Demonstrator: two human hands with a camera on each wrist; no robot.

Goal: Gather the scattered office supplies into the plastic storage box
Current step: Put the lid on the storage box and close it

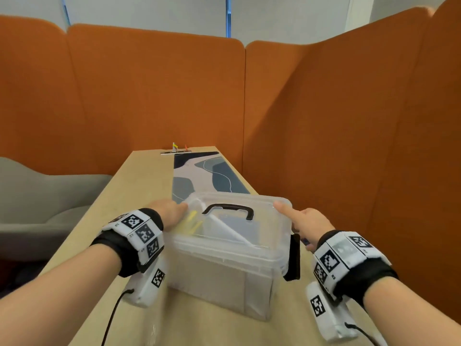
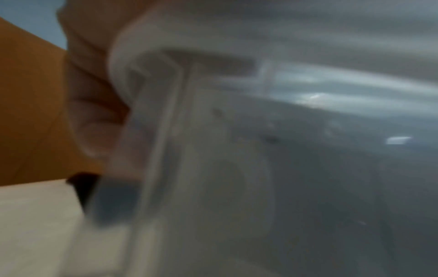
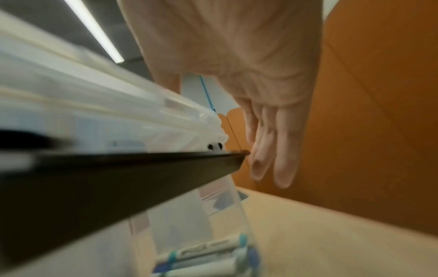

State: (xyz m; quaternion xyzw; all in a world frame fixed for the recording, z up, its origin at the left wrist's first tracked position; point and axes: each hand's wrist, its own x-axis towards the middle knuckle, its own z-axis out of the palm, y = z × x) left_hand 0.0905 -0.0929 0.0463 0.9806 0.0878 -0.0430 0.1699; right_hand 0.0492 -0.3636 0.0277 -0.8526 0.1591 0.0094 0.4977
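A clear plastic storage box [image 1: 219, 278] stands on the wooden table [image 1: 139, 176] with its lid [image 1: 264, 208] resting on top, black handle [image 1: 228, 209] up. My left hand [image 1: 172, 213] holds the lid's far left corner, and the blurred left wrist view shows its fingers [image 2: 94, 121] wrapped beside that corner. My right hand [image 1: 304, 221] rests one digit on the far right corner, while its other fingers [image 3: 284, 159] hang straight beside the box. A black side latch [image 1: 293, 255] hangs unfastened on the right. Markers [image 3: 206, 256] lie inside, along with yellow items [image 1: 190, 218].
A patterned blue and pink desk mat [image 1: 207, 176] runs behind the box to the table's far end, where a small metal clip [image 1: 175, 149] sits. Orange padded partitions [image 1: 349, 121] enclose the back and right. A grey seat [image 1: 37, 196] is at the left.
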